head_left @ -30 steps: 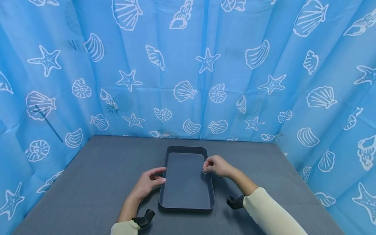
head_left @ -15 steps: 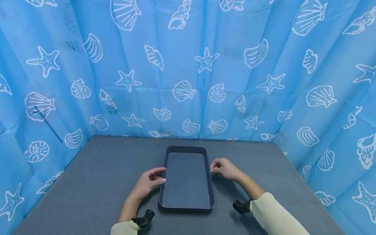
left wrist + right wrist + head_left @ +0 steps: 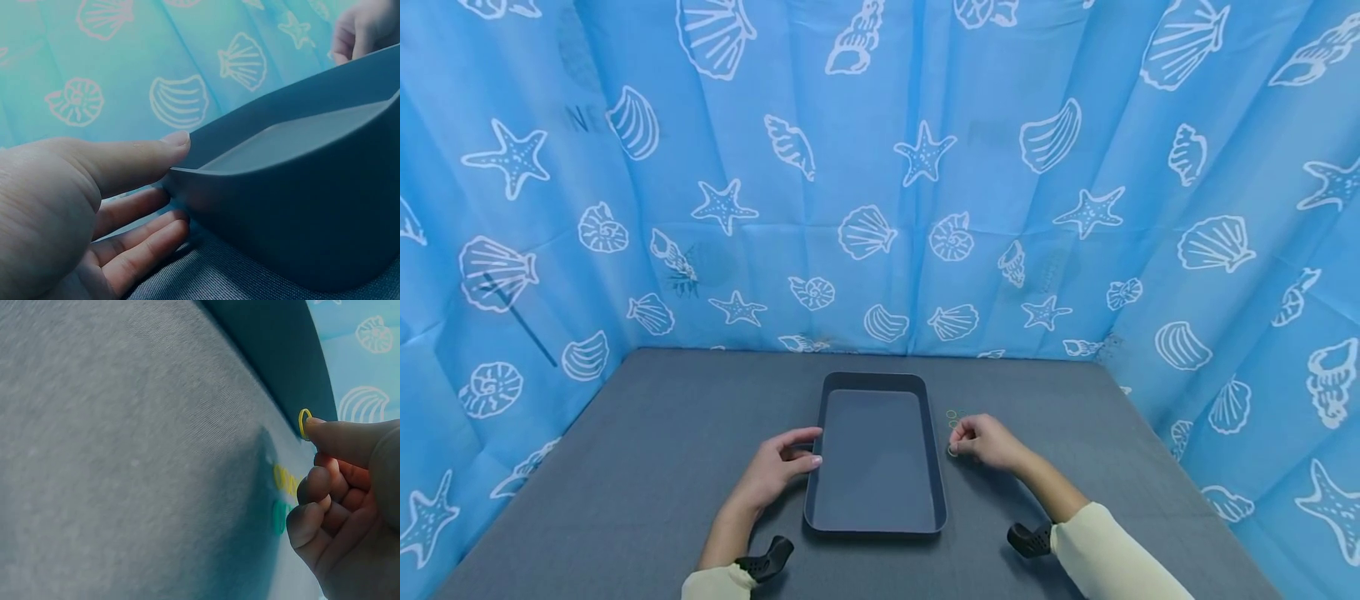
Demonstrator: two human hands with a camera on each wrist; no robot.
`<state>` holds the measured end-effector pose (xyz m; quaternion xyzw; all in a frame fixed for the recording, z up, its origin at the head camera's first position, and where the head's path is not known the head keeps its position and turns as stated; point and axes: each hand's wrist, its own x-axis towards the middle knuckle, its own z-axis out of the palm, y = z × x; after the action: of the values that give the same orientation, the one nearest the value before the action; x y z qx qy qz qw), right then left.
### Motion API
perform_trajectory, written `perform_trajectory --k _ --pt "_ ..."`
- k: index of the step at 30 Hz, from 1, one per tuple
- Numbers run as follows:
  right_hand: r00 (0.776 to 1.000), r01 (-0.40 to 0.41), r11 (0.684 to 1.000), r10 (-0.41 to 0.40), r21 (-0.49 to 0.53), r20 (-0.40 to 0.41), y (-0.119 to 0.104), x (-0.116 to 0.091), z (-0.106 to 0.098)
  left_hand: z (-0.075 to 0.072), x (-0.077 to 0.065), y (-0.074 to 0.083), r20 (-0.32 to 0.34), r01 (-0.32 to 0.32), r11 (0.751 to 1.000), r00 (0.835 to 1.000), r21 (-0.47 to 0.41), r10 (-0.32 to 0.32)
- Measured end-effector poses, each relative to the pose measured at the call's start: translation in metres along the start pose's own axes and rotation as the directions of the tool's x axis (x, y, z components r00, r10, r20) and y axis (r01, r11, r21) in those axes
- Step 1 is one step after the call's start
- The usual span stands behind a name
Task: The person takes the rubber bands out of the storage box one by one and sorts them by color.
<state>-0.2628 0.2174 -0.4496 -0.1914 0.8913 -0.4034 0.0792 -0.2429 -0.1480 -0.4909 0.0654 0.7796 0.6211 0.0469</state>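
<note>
A dark grey rectangular tray (image 3: pixel 876 467) lies on the grey table. My left hand (image 3: pixel 778 467) is at its left side, with the thumb at the rim and relaxed fingers beside the outer wall in the left wrist view. Right of the tray, my right hand (image 3: pixel 988 442) pinches a small thin yellow ring (image 3: pixel 301 425) between thumb and fingertip, and the remaining fingers curl into the palm. Close by on the table are several yellow rings (image 3: pixel 279 477) and a green ring (image 3: pixel 276 517), partly hidden by the fingers in the right wrist view.
Grey cloth covers the table (image 3: pixel 662 450). A blue curtain (image 3: pixel 820 192) printed with white shells and starfish closes off the back and both sides. Black wrist straps (image 3: pixel 767 558) sit below each hand.
My right hand has moved right and slightly toward me, from over the tray's right rim to the table beside it. Rings on the table have come into view. The left hand stays put.
</note>
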Motion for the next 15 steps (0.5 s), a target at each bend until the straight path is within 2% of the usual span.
perform_trajectory --k 6,15 --pt "1.0 -0.022 1.0 0.022 -0.007 0.003 0.0052 -0.0037 0.001 -0.0004 -0.0007 0.0003 -0.006 -0.003 1.0 1.0 0.006 0.003" --pt "0.995 -0.089 0.995 0.087 -0.041 -0.041 0.0093 -0.0074 0.0036 -0.0007 0.0001 -0.0015 0.0 -0.008 1.0 1.0 0.007 0.008"
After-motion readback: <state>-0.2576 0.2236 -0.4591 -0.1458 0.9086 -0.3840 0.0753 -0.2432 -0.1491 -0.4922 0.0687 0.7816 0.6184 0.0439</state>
